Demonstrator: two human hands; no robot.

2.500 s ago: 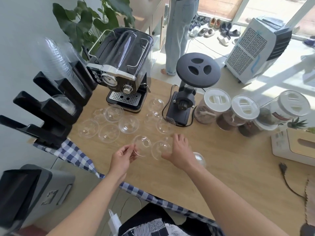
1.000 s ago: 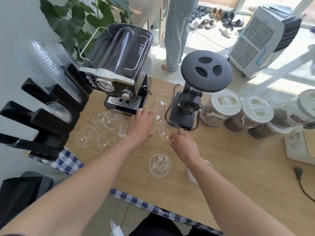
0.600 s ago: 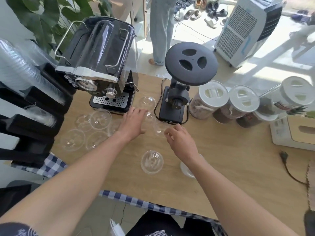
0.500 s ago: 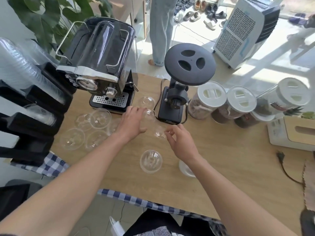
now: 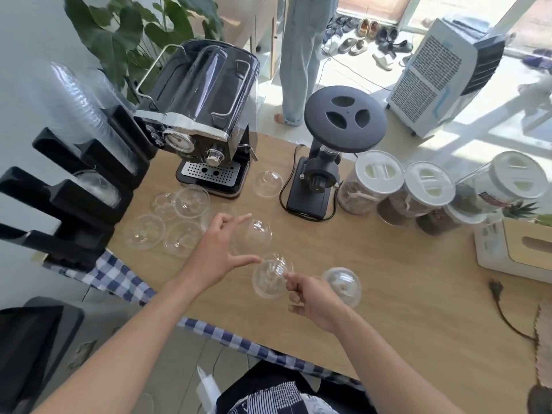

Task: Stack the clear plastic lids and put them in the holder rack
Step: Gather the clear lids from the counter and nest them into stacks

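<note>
Both hands have come back toward me from the spot in front of the grinder (image 5: 321,162) where they were reaching half a second ago, and each has brought a lid with it. My left hand (image 5: 215,254) is spread wide, thumb and fingers curled around a domed lid (image 5: 254,236) that sits between them, held above the wooden table (image 5: 403,294). My right hand (image 5: 310,297) is closed in a pinch on the rim of a second lid (image 5: 270,279), which is tilted and sits just below and beside the first one, nearly touching it. Whether the two lids actually touch I cannot tell, since the clear plastic blurs together there.

A third lid (image 5: 342,285) lies on the table just beside my right hand, on the side away from the coffee machine (image 5: 203,115). In front of the coffee machine a cluster of loose lids (image 5: 176,222) rests on the table, some overlapping. One more single lid (image 5: 266,184) sits between the coffee machine and the grinder.

Beside the coffee machine, at the table's edge, stands the black holder rack (image 5: 74,198), with a stack of clear lids (image 5: 98,189) in one slot and taller stacks of clear cups (image 5: 80,109) behind. Past the grinder stand white-topped jars (image 5: 373,180).
</note>
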